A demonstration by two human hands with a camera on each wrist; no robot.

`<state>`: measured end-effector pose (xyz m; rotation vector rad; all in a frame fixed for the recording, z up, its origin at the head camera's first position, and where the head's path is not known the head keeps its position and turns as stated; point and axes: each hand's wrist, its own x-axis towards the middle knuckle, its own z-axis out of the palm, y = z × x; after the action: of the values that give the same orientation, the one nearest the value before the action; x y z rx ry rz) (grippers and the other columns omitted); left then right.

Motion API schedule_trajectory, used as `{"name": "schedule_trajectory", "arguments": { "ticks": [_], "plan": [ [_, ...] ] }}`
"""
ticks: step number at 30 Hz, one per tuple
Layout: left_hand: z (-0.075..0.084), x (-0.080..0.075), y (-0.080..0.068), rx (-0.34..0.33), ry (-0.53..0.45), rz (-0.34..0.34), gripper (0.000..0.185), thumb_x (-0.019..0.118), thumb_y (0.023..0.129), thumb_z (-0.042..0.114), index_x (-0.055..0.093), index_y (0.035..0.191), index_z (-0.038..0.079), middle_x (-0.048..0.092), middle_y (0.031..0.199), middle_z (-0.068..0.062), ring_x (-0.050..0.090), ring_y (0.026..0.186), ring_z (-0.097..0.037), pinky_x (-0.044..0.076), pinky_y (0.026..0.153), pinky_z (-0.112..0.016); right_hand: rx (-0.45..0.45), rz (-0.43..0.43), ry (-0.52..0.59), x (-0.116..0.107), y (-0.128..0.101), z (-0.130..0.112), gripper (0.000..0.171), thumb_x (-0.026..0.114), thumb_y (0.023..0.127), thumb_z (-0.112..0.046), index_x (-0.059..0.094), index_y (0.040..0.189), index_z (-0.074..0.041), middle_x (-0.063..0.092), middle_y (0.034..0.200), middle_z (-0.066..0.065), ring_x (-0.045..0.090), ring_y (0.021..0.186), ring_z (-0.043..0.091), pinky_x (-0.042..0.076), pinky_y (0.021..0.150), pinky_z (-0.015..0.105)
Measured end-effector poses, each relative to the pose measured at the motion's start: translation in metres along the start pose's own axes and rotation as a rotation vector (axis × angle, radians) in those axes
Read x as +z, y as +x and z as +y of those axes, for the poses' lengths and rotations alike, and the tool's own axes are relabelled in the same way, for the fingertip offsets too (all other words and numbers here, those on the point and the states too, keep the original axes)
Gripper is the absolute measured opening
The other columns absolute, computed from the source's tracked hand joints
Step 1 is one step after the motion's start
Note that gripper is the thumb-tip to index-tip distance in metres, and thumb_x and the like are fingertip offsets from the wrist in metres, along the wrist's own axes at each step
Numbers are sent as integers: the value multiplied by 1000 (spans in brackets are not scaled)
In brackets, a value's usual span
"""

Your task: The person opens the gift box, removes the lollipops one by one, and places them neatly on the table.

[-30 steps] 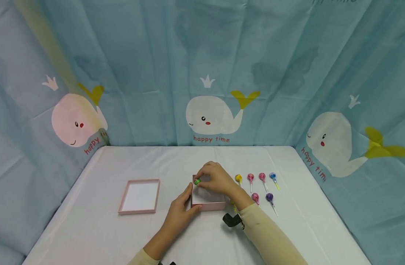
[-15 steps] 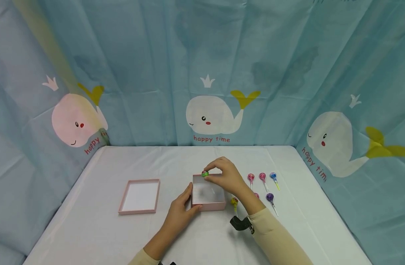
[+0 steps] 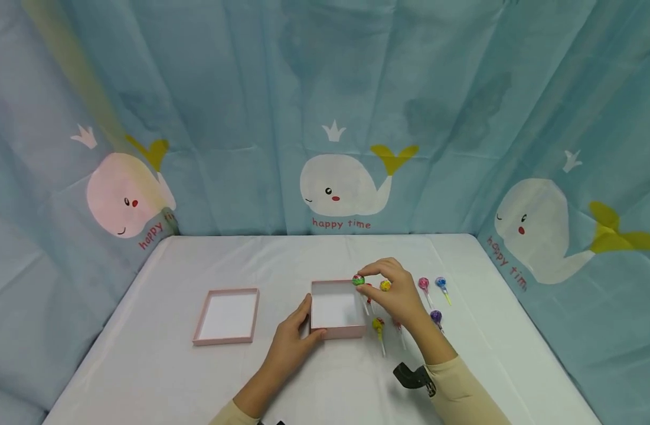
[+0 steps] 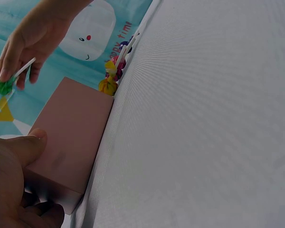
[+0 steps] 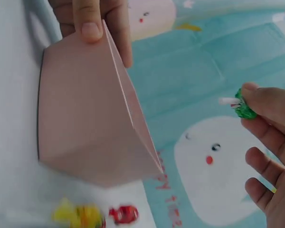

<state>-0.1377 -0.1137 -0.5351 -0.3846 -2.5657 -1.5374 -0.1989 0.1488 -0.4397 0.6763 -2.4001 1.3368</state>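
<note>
My right hand (image 3: 396,295) pinches a green-wrapped lollipop (image 3: 358,280) by its round head, between thumb and index finger. In the left wrist view the white stick (image 4: 26,68) points away from the fingers. The lollipop is raised above the right rim of an open pink box (image 3: 337,333), whose visible white inside holds nothing. My left hand (image 3: 284,348) grips the box at its left side, thumb on the front wall near the corner and fingers along the left wall. Under and beside my right hand lie a yellow lollipop (image 3: 378,324) and a red one (image 3: 369,289).
A shallow pink box lid (image 3: 225,340) lies inside-up to the left. More lollipops are on the white tablecloth at the right: another yellow (image 3: 385,285), a pink (image 3: 423,283), a blue (image 3: 441,283) and a purple (image 3: 436,317), partly hidden by my right arm. A whale-print curtain (image 3: 335,183) stands behind.
My right hand has carried the green lollipop rightward, from over the box's left part up and across to its right rim. My left hand keeps its place on the box.
</note>
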Motion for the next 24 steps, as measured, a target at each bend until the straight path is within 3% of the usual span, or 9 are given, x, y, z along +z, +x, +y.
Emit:
{"name": "schedule_trajectory", "arguments": {
  "ticks": [6, 13, 17, 24],
  "plan": [
    [-1, 0, -1, -8, 6, 3, 94, 80, 86, 39, 31, 161, 8, 32, 165, -11, 33, 151, -26, 35, 119, -41, 21, 61, -28, -29, -22, 12, 28, 88, 82, -20, 78, 107, -29, 72, 111, -11, 56, 113, 11, 51, 96, 27],
    [0, 0, 0, -12, -1, 1, 94, 81, 87, 34, 30, 161, 9, 31, 165, -12, 33, 151, -27, 36, 119, -41, 41, 115, -106, -53, -36, 21, 29, 88, 83, -17, 78, 108, -27, 71, 111, -10, 55, 113, 7, 51, 94, 29],
    [1, 0, 0, -15, -5, -5, 94, 82, 86, 34, 31, 161, 8, 32, 165, -11, 33, 151, -26, 36, 119, -40, 51, 118, -116, -62, -45, 26, 29, 88, 83, -16, 78, 108, -26, 70, 111, -12, 55, 113, 5, 49, 94, 20],
    [1, 1, -1, -11, -9, -4, 93, 81, 86, 35, 31, 161, 8, 32, 165, -11, 33, 151, -24, 36, 119, -38, -8, 95, -140, -78, -56, 40, 35, 89, 79, -6, 79, 109, -22, 70, 112, -7, 53, 114, 4, 42, 96, 8]
  ]
}}
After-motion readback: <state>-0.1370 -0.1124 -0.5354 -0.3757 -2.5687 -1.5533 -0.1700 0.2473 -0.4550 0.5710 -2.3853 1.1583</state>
